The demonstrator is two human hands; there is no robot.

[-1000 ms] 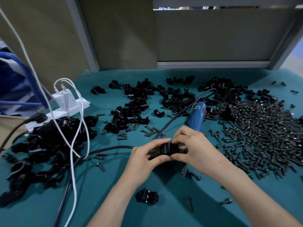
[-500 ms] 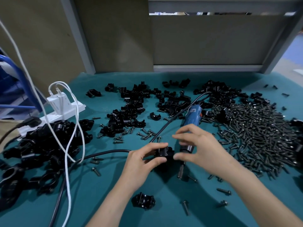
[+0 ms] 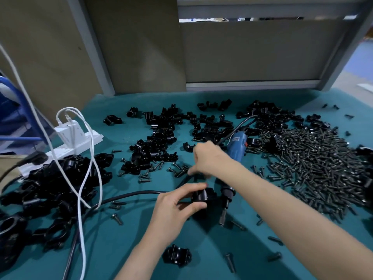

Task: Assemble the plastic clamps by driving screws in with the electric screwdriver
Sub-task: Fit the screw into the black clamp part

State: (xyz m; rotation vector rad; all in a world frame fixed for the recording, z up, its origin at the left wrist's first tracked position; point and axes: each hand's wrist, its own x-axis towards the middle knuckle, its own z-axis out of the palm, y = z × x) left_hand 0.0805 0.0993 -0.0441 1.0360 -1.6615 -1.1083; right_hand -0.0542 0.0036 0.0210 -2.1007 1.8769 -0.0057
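Note:
My left hand (image 3: 173, 211) grips a black plastic clamp (image 3: 201, 197) just above the teal table, near its middle. My right hand (image 3: 210, 158) reaches forward over the table, its fingertips down among a few loose screws (image 3: 179, 170); whether they pinch one is hidden. The blue electric screwdriver (image 3: 236, 144) lies on the table under my right forearm, its bit (image 3: 223, 217) pointing toward me beside the clamp. A large pile of dark screws (image 3: 312, 168) spreads at the right.
Loose black clamp halves (image 3: 161, 142) litter the middle and back. A heap of clamps (image 3: 50, 188) sits at the left beside a white power strip (image 3: 70, 138) with white cables (image 3: 86, 178). The screwdriver's black cord (image 3: 121, 199) crosses the table. One clamp (image 3: 177, 255) lies near me.
My right hand let go of the clamp and moved forward to the loose screws. My left hand keeps hold of the clamp.

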